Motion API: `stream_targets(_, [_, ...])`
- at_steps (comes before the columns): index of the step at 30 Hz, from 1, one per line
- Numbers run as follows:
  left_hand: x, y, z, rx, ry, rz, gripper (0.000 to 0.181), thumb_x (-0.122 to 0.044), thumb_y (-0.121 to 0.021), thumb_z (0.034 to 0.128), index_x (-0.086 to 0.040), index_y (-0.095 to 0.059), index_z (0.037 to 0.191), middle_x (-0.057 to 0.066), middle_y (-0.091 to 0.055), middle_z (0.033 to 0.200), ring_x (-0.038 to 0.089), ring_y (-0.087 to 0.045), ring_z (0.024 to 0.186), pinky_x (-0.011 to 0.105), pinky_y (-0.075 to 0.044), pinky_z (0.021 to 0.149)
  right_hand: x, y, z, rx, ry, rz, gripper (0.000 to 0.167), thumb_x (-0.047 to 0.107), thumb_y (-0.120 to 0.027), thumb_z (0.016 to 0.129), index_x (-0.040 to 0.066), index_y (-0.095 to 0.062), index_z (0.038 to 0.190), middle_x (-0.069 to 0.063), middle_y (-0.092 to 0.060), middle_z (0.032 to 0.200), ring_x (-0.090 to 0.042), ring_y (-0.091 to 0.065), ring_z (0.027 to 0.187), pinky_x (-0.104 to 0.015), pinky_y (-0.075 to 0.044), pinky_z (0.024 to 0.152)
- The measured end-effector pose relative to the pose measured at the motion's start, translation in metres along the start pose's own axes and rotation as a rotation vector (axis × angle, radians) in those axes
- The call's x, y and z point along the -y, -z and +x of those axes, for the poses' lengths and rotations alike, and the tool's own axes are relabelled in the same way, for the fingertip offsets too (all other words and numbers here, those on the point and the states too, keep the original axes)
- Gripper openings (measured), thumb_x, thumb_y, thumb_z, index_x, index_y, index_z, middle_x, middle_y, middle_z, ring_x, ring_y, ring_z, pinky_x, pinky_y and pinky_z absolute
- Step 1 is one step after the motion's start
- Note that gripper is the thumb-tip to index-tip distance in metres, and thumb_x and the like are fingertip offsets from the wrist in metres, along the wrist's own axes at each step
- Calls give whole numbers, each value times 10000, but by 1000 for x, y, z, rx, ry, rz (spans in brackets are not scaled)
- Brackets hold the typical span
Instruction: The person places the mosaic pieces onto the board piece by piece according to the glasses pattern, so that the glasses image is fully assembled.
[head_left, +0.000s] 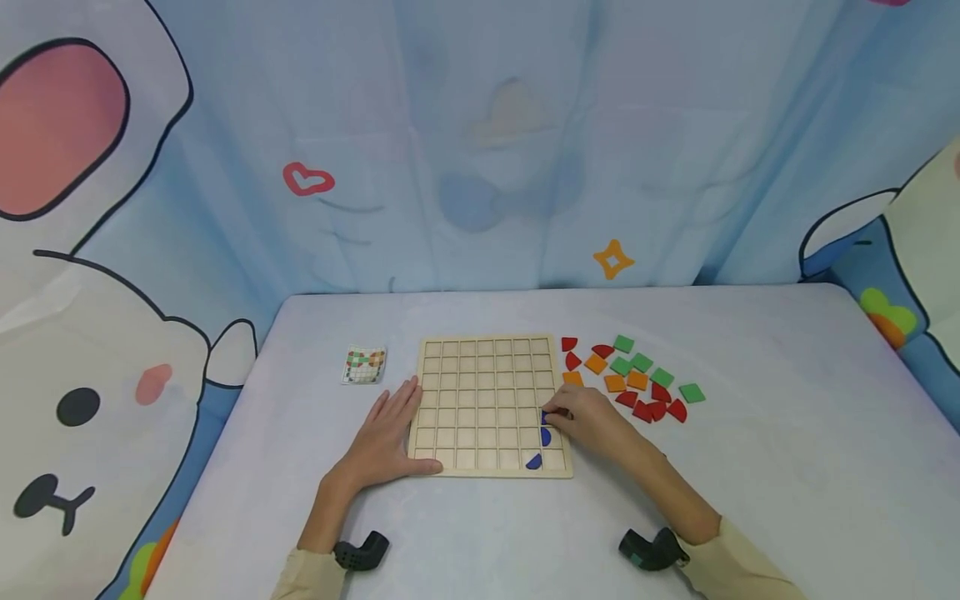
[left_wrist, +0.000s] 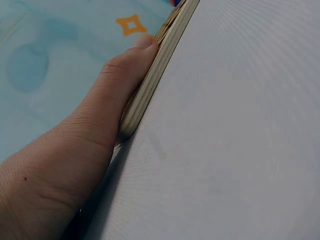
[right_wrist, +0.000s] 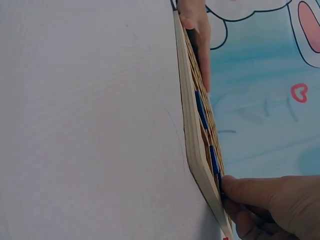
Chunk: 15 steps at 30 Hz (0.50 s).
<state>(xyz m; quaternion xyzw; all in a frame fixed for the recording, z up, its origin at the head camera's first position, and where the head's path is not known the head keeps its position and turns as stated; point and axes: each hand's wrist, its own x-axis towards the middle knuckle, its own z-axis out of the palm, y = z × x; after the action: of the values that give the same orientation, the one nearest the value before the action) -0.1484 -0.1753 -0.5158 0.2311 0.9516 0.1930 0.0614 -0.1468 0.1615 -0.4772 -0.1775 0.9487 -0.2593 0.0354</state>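
A wooden grid board [head_left: 480, 408] lies flat on the table. Along its left side rests my left hand [head_left: 386, 442], fingers straight, thumb over the front left corner; the left wrist view shows that thumb [left_wrist: 120, 75] against the board's edge. My right hand [head_left: 592, 417] pinches a small blue piece [head_left: 544, 417] at the grid's right side, its shape partly hidden by the fingertips. Just in front of it lies a blue half-round piece [head_left: 546, 437], and another blue piece [head_left: 534, 462] sits tilted near the front edge. In the right wrist view, the right hand [right_wrist: 275, 200] touches the board's top.
Right of the board lie scattered red quarter-round pieces [head_left: 661, 392], orange squares [head_left: 637, 380] and green squares [head_left: 692, 392]. A small patterned card [head_left: 364, 365] is at the board's left. Behind the white-covered table [head_left: 750, 500] hangs a blue printed curtain [head_left: 480, 167].
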Motion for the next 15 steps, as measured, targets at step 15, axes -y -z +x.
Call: stream_targets(15, [1,0,0,1,5,-2,1228,-729,-674,683,-92,-104,1565,17,-42,1657,173,-53,1539,451,-62,1251,-3,-3,1,10,89,-43,151,146,-731,855,84,-774,986,10,-676,929,-108,-604,844,-223,-562,725])
